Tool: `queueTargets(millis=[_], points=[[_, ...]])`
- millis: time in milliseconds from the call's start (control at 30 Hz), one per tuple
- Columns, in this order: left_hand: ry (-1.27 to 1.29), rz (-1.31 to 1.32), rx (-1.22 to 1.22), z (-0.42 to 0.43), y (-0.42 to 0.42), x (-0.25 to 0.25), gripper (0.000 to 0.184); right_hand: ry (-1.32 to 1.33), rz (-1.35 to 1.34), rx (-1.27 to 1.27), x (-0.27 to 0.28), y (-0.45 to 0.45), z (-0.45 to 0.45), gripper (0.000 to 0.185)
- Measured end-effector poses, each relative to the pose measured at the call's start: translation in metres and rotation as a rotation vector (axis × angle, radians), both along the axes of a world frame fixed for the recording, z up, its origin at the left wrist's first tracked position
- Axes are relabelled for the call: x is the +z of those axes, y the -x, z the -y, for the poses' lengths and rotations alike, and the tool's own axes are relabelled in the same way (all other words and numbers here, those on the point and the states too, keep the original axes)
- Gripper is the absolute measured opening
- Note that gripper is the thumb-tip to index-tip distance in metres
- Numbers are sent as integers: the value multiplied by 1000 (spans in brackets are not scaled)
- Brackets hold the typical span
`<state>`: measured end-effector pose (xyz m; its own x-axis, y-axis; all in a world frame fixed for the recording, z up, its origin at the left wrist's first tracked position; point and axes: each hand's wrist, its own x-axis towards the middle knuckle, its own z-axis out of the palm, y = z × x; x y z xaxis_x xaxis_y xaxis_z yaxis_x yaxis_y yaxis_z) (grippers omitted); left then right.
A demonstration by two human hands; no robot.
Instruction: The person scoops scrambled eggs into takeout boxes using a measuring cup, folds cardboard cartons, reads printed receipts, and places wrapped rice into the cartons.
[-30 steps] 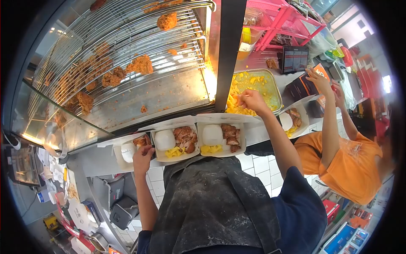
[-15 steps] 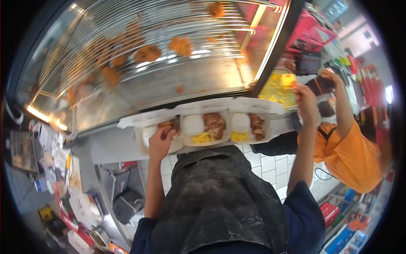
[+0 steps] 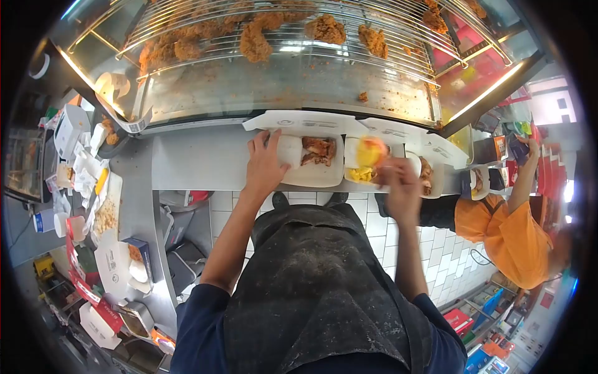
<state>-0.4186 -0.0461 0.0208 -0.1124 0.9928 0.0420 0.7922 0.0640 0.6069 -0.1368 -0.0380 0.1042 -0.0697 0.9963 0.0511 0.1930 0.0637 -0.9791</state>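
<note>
Left hand: through the head camera I saw the left hand (image 3: 266,163), fingers bent and apart, touching the left end of the left carton (image 3: 321,179).
Left carton: lid up, on the bench (image 3: 199,156); white rice (image 3: 289,150) beside chopped meat (image 3: 318,151).
Right hand: blurred; I read the right hand (image 3: 402,187) as closed on a yellow-and-orange item (image 3: 372,151), too smeared to identify.
Item position: held above the middle carton (image 3: 367,184), over its yellow egg pieces (image 3: 361,174).
Right carton: the right carton (image 3: 437,181) stood just beside the middle one, partly behind my right hand.
Display case: fried chicken (image 3: 255,43) lay on wire racks beyond the bench.
Co-worker: orange shirt (image 3: 520,240), at far right.
</note>
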Motion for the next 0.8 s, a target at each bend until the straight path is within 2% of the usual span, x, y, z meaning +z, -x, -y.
queueTargets(millis=[33, 100, 200, 233, 300, 367, 467, 533, 633, 700, 733, 767, 800], points=[[-22, 44, -7, 1, 3, -6, 85, -55, 121, -10, -28, 20, 6, 9], [-75, 81, 13, 1, 6, -13, 83, -379, 566, 137, -71, 53, 13, 9], [-167, 135, 59, 4, 9, -18, 81, -367, 597, 115, -112, 72, 19, 13], [-197, 153, 87, 5, 10, -20, 80, -372, 603, 122, -107, 78, 18, 13], [-233, 188, 131, 10, 12, -24, 79, 85, 198, -33, -95, 85, 20, 12], [-272, 218, 164, 12, 17, -29, 79, 122, 161, -63, -91, 85, 18, 12], [-198, 335, 158, 18, 24, -35, 80, 206, 72, -99, -91, 81, 14, 14], [29, 611, 176, 21, 26, -35, 83, 252, 19, -109, -91, 81, 16, 15], [71, 648, 171, 23, 26, -50, 88, 208, 134, -112, -91, 82, 15, 12], [67, 661, 142, 31, 25, -46, 94, -214, 466, 110, -102, 80, 16, 10], [61, 671, 109, 35, 23, -41, 100, -279, 598, 176, -98, 84, 15, 8], [57, 671, 111, 41, 18, -40, 100, -282, 597, 177, -94, 86, 14, 8], [-3, 517, 59, 48, 12, -40, 106, -272, 653, 303, -89, 89, 14, 9]])
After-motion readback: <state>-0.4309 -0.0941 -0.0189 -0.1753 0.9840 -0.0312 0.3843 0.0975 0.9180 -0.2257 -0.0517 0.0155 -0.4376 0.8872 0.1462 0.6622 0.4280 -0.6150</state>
